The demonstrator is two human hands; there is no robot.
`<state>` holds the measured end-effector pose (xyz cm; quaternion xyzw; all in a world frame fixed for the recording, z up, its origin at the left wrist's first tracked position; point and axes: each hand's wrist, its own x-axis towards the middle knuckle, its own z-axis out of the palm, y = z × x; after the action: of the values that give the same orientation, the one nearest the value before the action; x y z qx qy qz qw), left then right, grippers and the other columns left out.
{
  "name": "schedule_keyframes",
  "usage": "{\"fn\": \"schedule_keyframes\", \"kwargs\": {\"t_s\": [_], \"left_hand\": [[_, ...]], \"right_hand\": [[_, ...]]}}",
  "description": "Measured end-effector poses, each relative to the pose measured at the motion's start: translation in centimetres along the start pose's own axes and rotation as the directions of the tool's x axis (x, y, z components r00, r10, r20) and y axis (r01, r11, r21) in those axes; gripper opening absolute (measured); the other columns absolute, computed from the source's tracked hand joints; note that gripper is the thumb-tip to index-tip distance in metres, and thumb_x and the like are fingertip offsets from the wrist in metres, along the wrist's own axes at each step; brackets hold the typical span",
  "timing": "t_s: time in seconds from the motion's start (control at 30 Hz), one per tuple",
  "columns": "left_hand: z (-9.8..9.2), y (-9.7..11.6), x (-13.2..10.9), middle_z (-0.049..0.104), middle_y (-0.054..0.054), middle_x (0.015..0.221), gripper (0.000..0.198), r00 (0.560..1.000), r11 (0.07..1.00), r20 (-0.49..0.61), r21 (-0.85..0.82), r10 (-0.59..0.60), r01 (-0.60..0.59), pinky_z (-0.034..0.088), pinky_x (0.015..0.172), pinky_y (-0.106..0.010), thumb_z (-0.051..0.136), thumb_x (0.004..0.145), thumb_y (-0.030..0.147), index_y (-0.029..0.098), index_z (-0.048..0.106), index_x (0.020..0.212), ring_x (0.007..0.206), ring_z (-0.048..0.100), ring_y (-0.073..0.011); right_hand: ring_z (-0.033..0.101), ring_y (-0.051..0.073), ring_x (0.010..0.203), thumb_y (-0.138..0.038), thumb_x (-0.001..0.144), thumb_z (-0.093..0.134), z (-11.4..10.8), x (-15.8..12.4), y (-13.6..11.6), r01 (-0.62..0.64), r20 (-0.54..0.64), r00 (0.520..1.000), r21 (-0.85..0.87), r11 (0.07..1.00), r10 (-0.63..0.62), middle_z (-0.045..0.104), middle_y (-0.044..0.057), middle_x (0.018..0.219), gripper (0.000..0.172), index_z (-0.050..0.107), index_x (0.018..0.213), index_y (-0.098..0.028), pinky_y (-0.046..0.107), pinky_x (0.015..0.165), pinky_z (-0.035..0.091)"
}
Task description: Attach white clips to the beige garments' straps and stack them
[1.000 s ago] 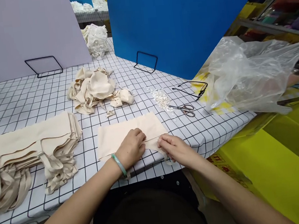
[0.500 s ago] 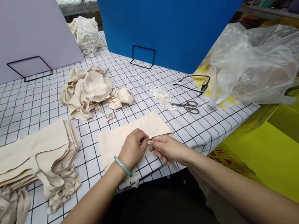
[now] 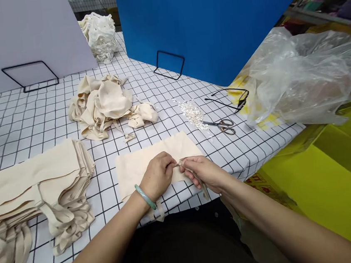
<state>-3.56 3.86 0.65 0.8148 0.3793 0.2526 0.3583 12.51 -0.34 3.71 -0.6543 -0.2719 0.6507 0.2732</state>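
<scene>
A flat beige cloth piece (image 3: 141,162) lies on the table in front of me, under my hands. My left hand (image 3: 158,173), with a green bangle at its wrist, is closed in a pinch on a narrow beige fabric strap. Just to its right, my right hand (image 3: 202,171) pinches the same strap, its fingers curled. A short twisted stretch of strap shows between the fingertips. One beige strap end (image 3: 204,191) hangs below my right hand, and another piece of strap shows beneath my left wrist. The fingertips partly hide the pinched part.
Stacked beige cloth pieces with straps (image 3: 56,165) lie at left, a crumpled beige pile (image 3: 109,100) behind. Scissors (image 3: 225,126) touch small white scraps (image 3: 192,114), near glasses (image 3: 238,102). Clear plastic (image 3: 301,76) and a yellow box (image 3: 331,178) are at right. A blue panel (image 3: 202,24) stands behind.
My right hand has drawn slightly right, away from my left. The small looped bunch of strap between the fingertips now shows as a thin, stretched length. The view has shifted slightly.
</scene>
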Motion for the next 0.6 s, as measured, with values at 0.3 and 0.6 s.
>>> {"fn": "schedule_keyframes", "kwargs": {"t_s": [0.3, 0.6], "left_hand": [[-0.8, -0.3, 0.5, 0.061, -0.014, 0.134, 0.034, 0.97, 0.947, 0.104, 0.217, 0.22, -0.238, 0.046, 0.107, -0.047, 0.04, 0.098, 0.017, 0.013, 0.06, 0.125, 0.126, 0.055, -0.0252], [1.5, -1.5, 1.2, 0.025, -0.011, 0.161, 0.057, 0.937, 0.865, 0.332, 0.433, 0.109, -0.254, 0.014, 0.121, -0.058, 0.041, 0.1, 0.041, 0.018, 0.033, 0.151, 0.15, 0.018, -0.031]], "right_hand": [[0.062, 0.016, 0.066, -0.054, 0.087, 0.06, -0.9, -6.1, 4.4, 0.177, -0.01, 0.984, -0.054, 0.983, -0.178, 0.064, -0.002, 0.067, 0.048, 0.053, 0.12, -0.02, 0.03, 0.07, 0.05], [0.065, 0.021, 0.09, -0.043, 0.095, 0.052, -0.2, -8.1, 12.5, 0.401, -0.196, 0.86, -0.31, 0.862, -0.471, 0.068, 0.004, 0.089, 0.026, 0.058, 0.112, -0.025, 0.035, 0.086, 0.047]]}}
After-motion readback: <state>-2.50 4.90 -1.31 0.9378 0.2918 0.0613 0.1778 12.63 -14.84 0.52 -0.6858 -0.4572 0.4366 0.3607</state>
